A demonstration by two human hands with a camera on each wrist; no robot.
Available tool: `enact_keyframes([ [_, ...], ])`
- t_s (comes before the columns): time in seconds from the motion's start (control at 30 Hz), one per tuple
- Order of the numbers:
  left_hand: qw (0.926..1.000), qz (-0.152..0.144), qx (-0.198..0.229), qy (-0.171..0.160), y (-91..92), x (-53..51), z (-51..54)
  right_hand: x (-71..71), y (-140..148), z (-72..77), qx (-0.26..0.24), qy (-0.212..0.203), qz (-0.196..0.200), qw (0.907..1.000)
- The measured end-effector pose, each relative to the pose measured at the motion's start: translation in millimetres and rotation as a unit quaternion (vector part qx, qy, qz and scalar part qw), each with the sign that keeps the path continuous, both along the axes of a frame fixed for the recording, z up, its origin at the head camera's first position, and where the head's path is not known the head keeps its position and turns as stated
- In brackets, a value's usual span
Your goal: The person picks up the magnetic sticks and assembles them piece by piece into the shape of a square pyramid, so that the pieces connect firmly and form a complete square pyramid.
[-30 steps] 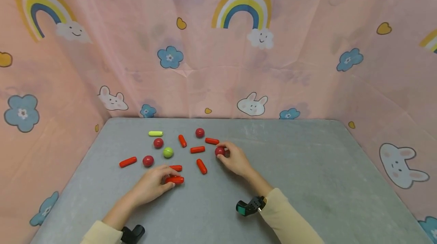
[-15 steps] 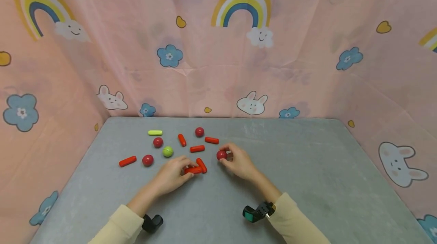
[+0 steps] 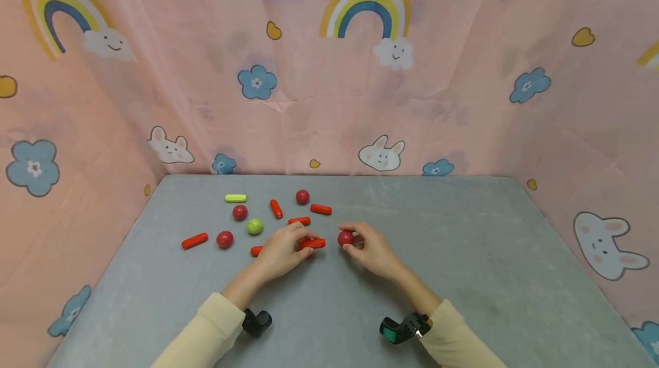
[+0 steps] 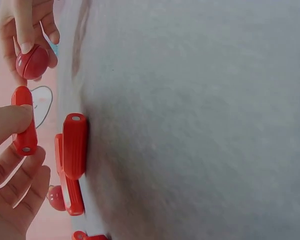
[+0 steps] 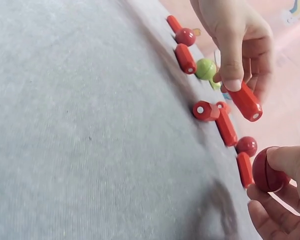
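Left grip (image 3: 280,250): pinches red stick (image 3: 316,243), raised off counter (image 3: 463,253); could slip if bumped. Right grip (image 3: 374,250): pinches red ball (image 3: 345,238) near stick's end; roundness could squeeze it free. Farther: green ball (image 3: 254,226), liable to roll if brushed.

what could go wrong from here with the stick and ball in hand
The red ball is round and pinched in the fingers of the right hand, so it might slip and roll away. The left hand holds a red stick raised near another red stick lying on the table, so lowering it could knock that one.
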State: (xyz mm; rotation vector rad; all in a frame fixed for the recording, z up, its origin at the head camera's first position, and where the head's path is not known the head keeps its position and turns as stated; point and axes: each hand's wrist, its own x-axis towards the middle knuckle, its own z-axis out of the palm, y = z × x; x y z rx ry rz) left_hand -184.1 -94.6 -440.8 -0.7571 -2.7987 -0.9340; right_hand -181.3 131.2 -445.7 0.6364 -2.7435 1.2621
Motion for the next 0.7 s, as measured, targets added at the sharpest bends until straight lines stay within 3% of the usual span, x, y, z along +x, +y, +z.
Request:
enact_keyframes([
  [0.3,0.9998,-0.014,0.012,-0.009,14.1,-11.3,2.0,-0.2,8.6,-2.0,0.003,-0.009,-0.01,0.9999],
  [0.7,0.999,-0.017,-0.011,-0.039,30.9,-18.1,-6.2,-1.8,15.2,-7.5,0.007,0.001,0.0,1.0],
])
